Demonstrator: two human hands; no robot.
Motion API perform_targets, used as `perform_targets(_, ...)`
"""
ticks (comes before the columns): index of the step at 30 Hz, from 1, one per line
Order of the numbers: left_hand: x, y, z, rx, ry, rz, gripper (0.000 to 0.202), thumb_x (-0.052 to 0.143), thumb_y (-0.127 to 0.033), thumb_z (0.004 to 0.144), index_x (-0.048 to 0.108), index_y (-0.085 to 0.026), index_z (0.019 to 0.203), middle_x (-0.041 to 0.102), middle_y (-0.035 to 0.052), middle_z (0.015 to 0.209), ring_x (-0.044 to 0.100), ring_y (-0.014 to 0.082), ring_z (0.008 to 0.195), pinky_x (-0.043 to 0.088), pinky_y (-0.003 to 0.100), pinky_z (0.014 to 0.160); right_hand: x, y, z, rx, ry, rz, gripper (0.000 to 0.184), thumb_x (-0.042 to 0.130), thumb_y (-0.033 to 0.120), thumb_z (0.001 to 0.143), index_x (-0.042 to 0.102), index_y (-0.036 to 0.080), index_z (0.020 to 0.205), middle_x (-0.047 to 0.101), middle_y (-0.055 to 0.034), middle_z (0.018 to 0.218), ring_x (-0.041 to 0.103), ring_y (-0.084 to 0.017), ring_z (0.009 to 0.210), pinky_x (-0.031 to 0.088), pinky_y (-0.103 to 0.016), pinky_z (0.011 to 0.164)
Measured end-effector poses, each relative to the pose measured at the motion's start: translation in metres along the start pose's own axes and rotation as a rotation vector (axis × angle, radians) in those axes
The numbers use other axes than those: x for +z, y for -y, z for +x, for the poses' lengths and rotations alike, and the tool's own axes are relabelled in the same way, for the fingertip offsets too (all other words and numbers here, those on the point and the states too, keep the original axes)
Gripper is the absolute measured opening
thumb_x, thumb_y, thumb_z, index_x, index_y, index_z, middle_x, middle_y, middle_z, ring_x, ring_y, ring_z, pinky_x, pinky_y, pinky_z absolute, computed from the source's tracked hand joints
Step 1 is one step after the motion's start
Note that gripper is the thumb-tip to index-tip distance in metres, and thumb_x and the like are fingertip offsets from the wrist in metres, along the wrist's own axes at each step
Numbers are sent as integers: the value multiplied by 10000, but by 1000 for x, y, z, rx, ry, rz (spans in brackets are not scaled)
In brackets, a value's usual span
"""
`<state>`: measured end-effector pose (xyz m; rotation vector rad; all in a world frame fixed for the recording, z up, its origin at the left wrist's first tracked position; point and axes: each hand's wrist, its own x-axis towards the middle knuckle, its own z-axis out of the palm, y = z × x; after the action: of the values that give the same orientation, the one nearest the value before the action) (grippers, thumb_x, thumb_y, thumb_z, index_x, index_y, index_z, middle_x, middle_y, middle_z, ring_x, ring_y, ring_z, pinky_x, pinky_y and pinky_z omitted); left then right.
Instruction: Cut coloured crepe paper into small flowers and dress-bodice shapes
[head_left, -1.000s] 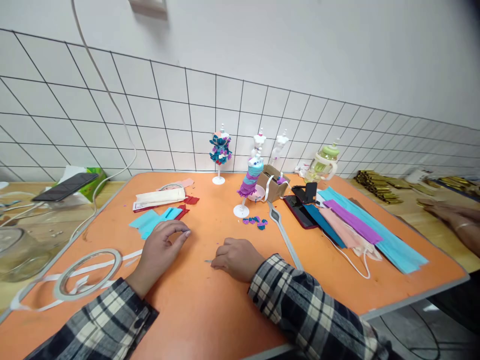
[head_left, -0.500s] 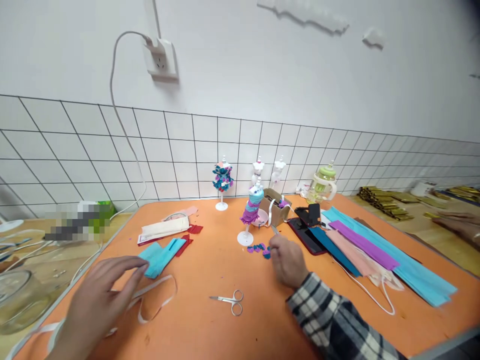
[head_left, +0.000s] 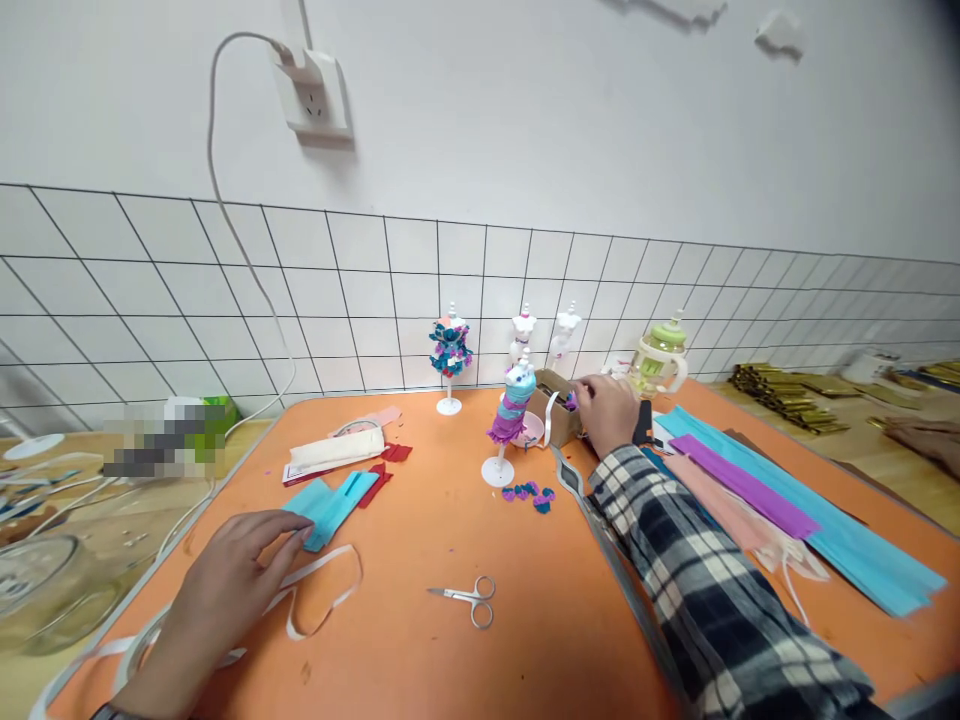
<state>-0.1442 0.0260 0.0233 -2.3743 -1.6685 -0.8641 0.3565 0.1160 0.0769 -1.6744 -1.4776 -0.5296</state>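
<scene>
My right hand (head_left: 609, 412) is at the small cardboard box (head_left: 561, 408), fingers bent together beside purple scraps at its opening; what they hold is hidden. In front of the box stands a mini dress form (head_left: 512, 402) wrapped in light blue and purple, on a white round base. Purple and teal petal-like pieces (head_left: 541, 497) lie by that base. My left hand (head_left: 236, 575) hovers at the left, thumb and forefinger tips nearly together by the folded light blue paper (head_left: 330, 512); anything between them is too small to make out. Small scissors (head_left: 466, 596) lie on the orange table (head_left: 420, 660).
Behind stand a decorated dress form (head_left: 450, 352), two white dress forms (head_left: 568, 330) and a green-lidded bottle (head_left: 660, 355). Blue, purple and pink strips (head_left: 750, 490) lie right. White ribbon (head_left: 346, 595) curls near my left hand. A grey strip (head_left: 611, 550) runs beside my right sleeve.
My right hand has moved away from the petal-like pieces, back and right to the cardboard box. A grey strip now shows beside the sleeve. My left hand stays by the blue paper.
</scene>
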Motion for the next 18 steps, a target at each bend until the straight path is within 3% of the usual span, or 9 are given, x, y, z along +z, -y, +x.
perform_targets(4,11,2,-4,-25,69,20,476,437,-573,912,763,-240,1009,769,91,1025,662,300,989,500,403,874,-7,3,-64,-3,-63,88,368,309,255,993,632,147,1132,682,-125,998,577,-242,929,396,-383,857)
perform_targets(6,14,-1,-5,-84,114,71,522,446,-588,915,722,-213,1150,745,112,1118,640,316,1054,491,417,894,-14,11,-98,-133,-61,253,327,352,237,978,619,164,1153,680,-110,977,582,-235,911,408,-380,848)
perform_targets(9,15,-12,0,-186,180,184,557,457,-603,912,689,-180,1190,727,139,1133,636,338,1057,487,439,882,-29,34,-137,-391,274,455,262,432,216,951,625,193,1128,679,-81,936,579,-210,856,422,-343,790)
perform_targets(12,17,-28,14,-190,197,277,510,437,-573,932,711,-184,1118,719,150,1140,632,356,1062,481,452,852,-44,63,-158,-592,684,470,217,518,306,923,649,244,1085,661,-45,889,569,-204,830,393,-326,716)
perform_targets(14,23,-40,28,-80,242,277,425,419,-485,957,719,-219,1096,698,141,1212,621,343,1112,460,443,889,-49,79,-166,-656,879,430,220,569,391,899,655,273,1064,645,-26,879,571,-197,816,361,-309,659)
perform_targets(18,42,-52,50,-126,284,272,392,481,-428,913,702,-180,1121,725,180,1150,654,381,1042,444,503,873,-47,97,-172,-616,1061,312,288,558,415,916,617,277,1161,649,-26,952,600,-194,851,342,-291,635)
